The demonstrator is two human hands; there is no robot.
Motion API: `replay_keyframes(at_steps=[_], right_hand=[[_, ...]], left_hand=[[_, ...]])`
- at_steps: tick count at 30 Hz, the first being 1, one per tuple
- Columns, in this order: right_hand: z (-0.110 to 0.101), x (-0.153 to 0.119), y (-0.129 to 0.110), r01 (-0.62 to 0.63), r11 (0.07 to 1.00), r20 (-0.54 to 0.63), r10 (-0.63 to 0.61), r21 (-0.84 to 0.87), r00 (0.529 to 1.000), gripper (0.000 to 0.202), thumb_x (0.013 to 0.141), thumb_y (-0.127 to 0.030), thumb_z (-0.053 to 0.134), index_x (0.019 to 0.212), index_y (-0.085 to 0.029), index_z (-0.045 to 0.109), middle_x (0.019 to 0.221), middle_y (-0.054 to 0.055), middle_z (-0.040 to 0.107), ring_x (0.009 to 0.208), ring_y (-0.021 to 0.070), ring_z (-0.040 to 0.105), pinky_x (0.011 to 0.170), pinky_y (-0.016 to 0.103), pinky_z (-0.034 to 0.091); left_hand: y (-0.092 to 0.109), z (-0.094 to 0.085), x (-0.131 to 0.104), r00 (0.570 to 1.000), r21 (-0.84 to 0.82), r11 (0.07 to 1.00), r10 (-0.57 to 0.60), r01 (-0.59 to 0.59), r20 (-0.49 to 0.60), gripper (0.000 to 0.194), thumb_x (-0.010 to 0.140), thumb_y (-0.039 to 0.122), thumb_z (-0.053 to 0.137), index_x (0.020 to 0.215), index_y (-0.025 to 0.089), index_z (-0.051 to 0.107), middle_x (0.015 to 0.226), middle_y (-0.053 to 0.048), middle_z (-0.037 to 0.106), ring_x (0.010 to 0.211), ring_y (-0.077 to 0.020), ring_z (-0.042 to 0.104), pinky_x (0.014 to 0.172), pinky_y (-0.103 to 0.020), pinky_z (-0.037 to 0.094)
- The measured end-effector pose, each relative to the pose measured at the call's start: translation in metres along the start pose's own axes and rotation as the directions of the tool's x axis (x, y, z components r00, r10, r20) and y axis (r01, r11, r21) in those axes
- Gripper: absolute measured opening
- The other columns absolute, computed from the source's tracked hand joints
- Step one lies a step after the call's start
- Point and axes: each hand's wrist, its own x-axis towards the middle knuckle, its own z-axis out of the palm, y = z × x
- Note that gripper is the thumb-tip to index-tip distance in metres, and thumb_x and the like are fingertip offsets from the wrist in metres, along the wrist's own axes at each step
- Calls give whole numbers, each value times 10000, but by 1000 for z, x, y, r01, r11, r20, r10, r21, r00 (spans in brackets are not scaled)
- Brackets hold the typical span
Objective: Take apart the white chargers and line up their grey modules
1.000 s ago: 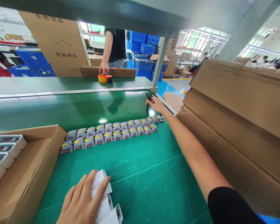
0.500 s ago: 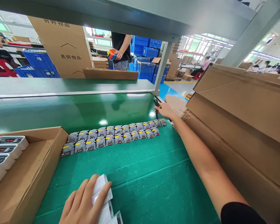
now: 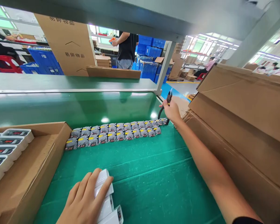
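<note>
My left hand is wrapped over a row of white plastic cases on the green work surface, near the bottom edge. My right hand grips dark-handled cutting pliers, their jaws pointing up, at the far right end of the surface. Just below it ends a double row of small grey packets with yellow labels, which stretches left to a cardboard box. In that open box lie white cases with dark and red parts inside.
Large open cardboard cartons flank my right arm. A metal shelf beam crosses overhead, with a post at the back right. Beyond, a person in black stands near stacked blue crates.
My right hand has moved slightly right, and the pliers have tilted with their jaws higher. The view has shifted a little. The person behind has turned and moved the orange object left.
</note>
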Motion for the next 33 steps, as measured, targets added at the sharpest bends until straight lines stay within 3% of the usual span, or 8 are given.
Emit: replay_keyframes(at_steps=[3,5,6,10,12,17,21,33], right_hand=[[-8,-50,-36,91,957,168,-141,276,976,283,996,-376,219,961,-194,433,871,59,626,773,174,630,685,274,460],[-10,-92,-60,236,923,294,-326,304,898,227,972,-373,338,905,-197,465,831,44,607,754,174,590,664,279,435],[-10,-113,-70,339,901,328,-418,271,847,188,950,-342,397,881,-191,485,827,46,593,745,176,563,651,286,415],[9,-183,-90,772,627,556,-680,104,478,80,828,-216,544,769,-169,516,791,76,561,757,224,495,629,340,329],[25,-203,-92,848,526,582,-708,57,400,49,823,-185,536,777,-172,525,750,66,551,739,230,479,623,354,298],[46,-218,-92,856,517,541,-728,30,421,105,853,-128,452,789,-172,522,715,68,531,713,226,459,588,347,248],[46,-220,-93,842,539,532,-720,22,447,138,863,-111,424,778,-175,513,717,75,529,713,225,456,561,339,229],[43,-223,-98,860,510,553,-715,-6,428,180,852,-89,386,744,-180,497,637,51,500,563,201,452,509,328,188]], left_hand=[[6,-24,3,991,-42,999,-17,23,136,819,632,458,626,1378,294,332,1446,-151,317,1281,-404,352,990,-574,351],[8,-40,8,968,-60,997,-29,45,250,810,639,400,612,1385,272,322,1462,-148,278,1313,-389,311,1028,-566,329],[8,-46,10,955,-62,997,-35,56,296,820,630,372,610,1387,259,315,1464,-149,263,1327,-383,286,1044,-562,316],[7,-58,16,916,-77,995,-21,56,400,837,582,293,594,1372,240,323,1447,-130,255,1332,-348,264,1072,-536,299],[7,-59,18,912,-86,995,-14,54,409,830,565,264,580,1356,244,329,1423,-120,276,1315,-334,281,1071,-528,302],[10,-57,19,924,-72,997,-10,41,383,814,551,246,566,1331,236,334,1394,-135,303,1292,-358,300,1054,-552,303],[11,-55,19,924,-70,997,-3,32,382,785,577,262,563,1329,224,337,1389,-147,306,1295,-370,300,1042,-563,312],[12,-51,19,945,-24,1000,7,1,328,630,698,411,579,1292,270,422,1353,-164,310,1214,-411,372,933,-587,393]])
